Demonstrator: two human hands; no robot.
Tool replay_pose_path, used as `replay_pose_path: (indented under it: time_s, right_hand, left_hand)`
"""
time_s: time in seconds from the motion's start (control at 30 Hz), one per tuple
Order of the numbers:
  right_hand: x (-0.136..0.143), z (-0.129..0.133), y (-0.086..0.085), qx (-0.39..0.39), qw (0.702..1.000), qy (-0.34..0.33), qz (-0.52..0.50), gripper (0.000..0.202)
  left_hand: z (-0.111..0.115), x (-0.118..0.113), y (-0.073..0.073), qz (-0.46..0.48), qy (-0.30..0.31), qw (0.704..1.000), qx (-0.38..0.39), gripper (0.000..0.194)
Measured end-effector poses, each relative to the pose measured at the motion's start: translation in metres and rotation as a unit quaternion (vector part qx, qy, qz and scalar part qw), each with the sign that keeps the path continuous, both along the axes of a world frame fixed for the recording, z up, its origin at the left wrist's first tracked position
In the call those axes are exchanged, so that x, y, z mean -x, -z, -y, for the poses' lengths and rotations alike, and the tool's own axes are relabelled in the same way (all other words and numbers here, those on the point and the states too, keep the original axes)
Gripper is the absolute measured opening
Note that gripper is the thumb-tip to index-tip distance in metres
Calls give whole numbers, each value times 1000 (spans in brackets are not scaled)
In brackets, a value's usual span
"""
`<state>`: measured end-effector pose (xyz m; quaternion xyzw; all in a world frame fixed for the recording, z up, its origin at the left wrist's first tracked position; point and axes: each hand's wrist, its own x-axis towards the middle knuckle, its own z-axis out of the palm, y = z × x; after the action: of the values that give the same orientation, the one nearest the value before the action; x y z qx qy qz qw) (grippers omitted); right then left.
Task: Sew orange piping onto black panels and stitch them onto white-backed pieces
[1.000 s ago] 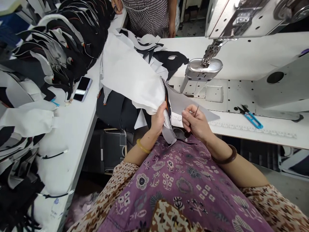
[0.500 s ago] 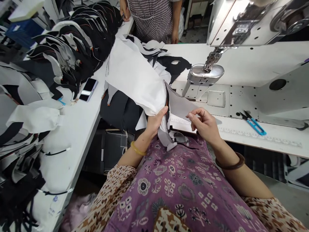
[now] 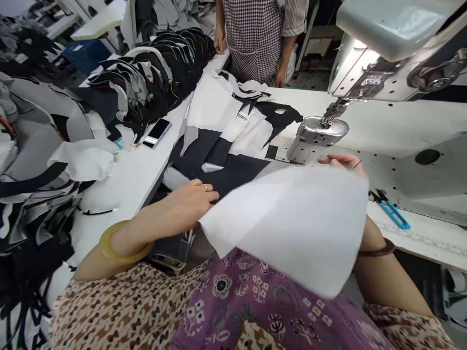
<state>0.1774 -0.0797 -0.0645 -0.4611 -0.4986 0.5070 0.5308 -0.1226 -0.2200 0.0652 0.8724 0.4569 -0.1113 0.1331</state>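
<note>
A large white fabric panel [image 3: 292,223] spreads over my lap, slightly blurred, between my two hands. My left hand [image 3: 193,204] is closed at the panel's left edge, fingers curled and their tips hidden. My right hand [image 3: 346,163] pinches the far right edge of the panel; the cloth covers much of this hand. Beyond the panel lie dark fabric pieces [image 3: 237,167] and further white pieces [image 3: 209,104] on the table edge. The sewing machine's metal arm bed [image 3: 324,127] stands just past my right hand.
Blue-handled thread snips [image 3: 392,211] and a ruler strip [image 3: 419,236] lie at right. A phone [image 3: 157,133] rests on the left table [image 3: 134,180], beside heaped black and grey pieces [image 3: 153,73]. A co-worker in a checked apron [image 3: 253,39] stands across, one hand on the table.
The white panel has swung from the table side to the right, across my lap. My left hand moved left; my right hand rose and took the panel's far edge. The view shifted.
</note>
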Motion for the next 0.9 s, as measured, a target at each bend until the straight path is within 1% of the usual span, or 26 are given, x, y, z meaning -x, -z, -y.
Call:
replay_pose_path:
  time_s: [0.03,0.1,0.13,0.2,0.23,0.27,0.3,0.33,0.37,0.4,0.43,0.47,0.53,0.6,0.63,0.67,0.7,0.73,0.77,0.83,0.87,0.9]
  right_hand:
    - [-2,0,-2,-6,1000,-3,-5,30]
    - [-4,3,-4,-7,999,-43,-6,29]
    - [-3,6,-6,-6,997,-77,13,29]
    - [2,13,-10,-21,983,-160,83,32]
    - [7,18,-13,-47,968,-211,127,35]
    - [14,23,-15,-90,945,-263,174,39]
    - [21,29,-18,-143,915,-305,223,45]
    - [28,34,-19,-200,880,-334,274,52]
    - [36,39,-19,-252,844,-342,326,59]
    - [43,44,-17,-293,810,-335,381,62]
    - [50,48,-13,-322,778,-319,434,59]
    - [55,51,-9,-340,751,-306,477,52]
    - [64,57,2,-351,706,-313,529,40]
    - [70,62,11,-344,678,-347,549,43]
    - [73,66,14,-333,668,-363,558,47]
    - [76,69,15,-317,656,-376,572,51]
    - [79,73,15,-297,642,-389,590,54]
    - [83,77,15,-278,628,-400,607,55]
    - [86,80,15,-261,613,-412,622,56]
    - [93,87,15,-245,588,-433,638,56]
    - [96,90,16,-241,578,-443,642,57]
    - [100,94,18,-239,568,-454,644,57]
  left_hand:
    - [5,-5,-2,-22,19,998,-55,26]
    - [13,-11,-4,-30,36,984,-169,29]
    - [14,-12,-4,-32,42,971,-234,27]
    - [11,-9,0,-35,63,927,-369,17]
    - [6,-5,6,-28,68,902,-426,11]
    - [0,-1,14,-12,63,881,-469,5]
    - [-7,4,25,30,42,870,-491,3]
    - [-14,8,38,77,-7,874,-479,2]
    - [-22,12,52,122,-67,880,-453,3]
    - [-30,14,67,168,-124,875,-437,7]
    - [-36,15,82,214,-170,859,-433,11]
    - [-42,14,95,253,-203,850,-416,13]
    - [-50,8,115,319,-262,842,-349,17]
    - [-56,3,127,383,-321,823,-272,19]
    - [-59,1,131,415,-350,807,-231,18]
    - [-61,0,134,450,-381,786,-187,17]
    - [-63,1,136,484,-413,759,-137,15]
    - [-64,2,139,519,-449,722,-82,15]
    - [-65,5,142,552,-489,675,-29,17]
    - [-62,11,150,602,-560,567,53,28]
    - [-60,14,154,612,-587,523,83,33]
    - [-57,16,158,611,-607,496,111,37]
